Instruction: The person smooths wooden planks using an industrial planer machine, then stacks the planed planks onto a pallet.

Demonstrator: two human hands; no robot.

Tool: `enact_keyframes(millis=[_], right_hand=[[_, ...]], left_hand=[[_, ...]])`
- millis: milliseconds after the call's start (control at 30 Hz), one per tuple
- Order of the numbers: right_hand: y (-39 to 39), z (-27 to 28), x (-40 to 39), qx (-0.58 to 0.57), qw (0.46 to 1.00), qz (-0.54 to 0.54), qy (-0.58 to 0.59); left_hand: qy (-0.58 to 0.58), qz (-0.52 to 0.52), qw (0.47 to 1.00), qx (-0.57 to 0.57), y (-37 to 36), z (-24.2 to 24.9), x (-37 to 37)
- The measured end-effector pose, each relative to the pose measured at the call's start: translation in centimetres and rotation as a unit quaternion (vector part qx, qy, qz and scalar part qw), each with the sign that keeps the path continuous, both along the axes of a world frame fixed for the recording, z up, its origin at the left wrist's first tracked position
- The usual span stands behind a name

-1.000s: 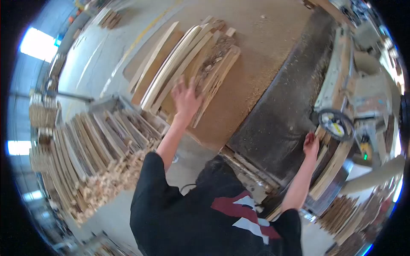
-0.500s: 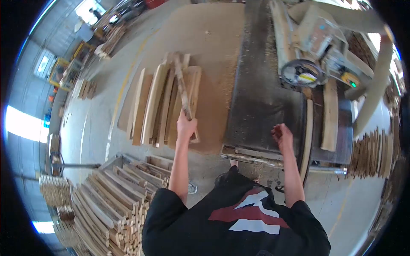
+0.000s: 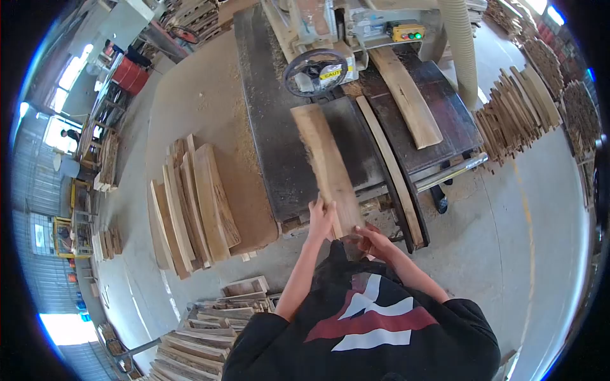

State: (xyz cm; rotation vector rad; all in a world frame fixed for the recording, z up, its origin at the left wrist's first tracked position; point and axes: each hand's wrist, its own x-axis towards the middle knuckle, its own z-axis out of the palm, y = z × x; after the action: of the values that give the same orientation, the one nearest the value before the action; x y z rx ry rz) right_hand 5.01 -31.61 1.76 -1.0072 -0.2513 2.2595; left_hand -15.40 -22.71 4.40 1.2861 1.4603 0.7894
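Observation:
A rough-edged wooden board is held in both hands, its far end over the dark machine table and its near end close to my body. My left hand grips the board's left edge near that end. On the right side of the same end, my right hand is closed on the board's corner, its fingers partly hidden. Right of the board runs a long narrow wood strip along a dark curved rail. Beyond it, another plank lies on the table by the machine.
A black handwheel and a control box with lit buttons are on the machine. Several planks lie on a brown sheet to the left. Stacked wood stands lower left, more strips at right. People are in the far left background.
My left hand has brought the board from the plank pile at left to the machine table. My right hand, earlier empty, now holds its near end. The view has turned right.

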Motion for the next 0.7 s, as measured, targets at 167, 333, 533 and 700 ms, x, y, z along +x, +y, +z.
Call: enact_keyframes(millis=[167,333,533,700], right_hand=[[-1.5,-3.1,1.0,-0.023,0.97,-0.239,-0.029],[1.2,-1.2,3.9,-0.029,0.973,-0.193,-0.12],[6.9,0.7,3.5,-0.055,0.972,-0.082,-0.215],[12.8,0.4,3.1,-0.065,0.976,-0.106,-0.179]], left_hand=[[0.389,-0.014,0.9,0.197,0.4,-3.6,6.5],[0.385,0.012,0.912,0.143,3.2,-4.5,12.9],[0.405,0.104,0.902,0.11,8.0,-4.5,14.9],[0.399,0.131,0.9,0.119,13.0,-4.0,14.2]])
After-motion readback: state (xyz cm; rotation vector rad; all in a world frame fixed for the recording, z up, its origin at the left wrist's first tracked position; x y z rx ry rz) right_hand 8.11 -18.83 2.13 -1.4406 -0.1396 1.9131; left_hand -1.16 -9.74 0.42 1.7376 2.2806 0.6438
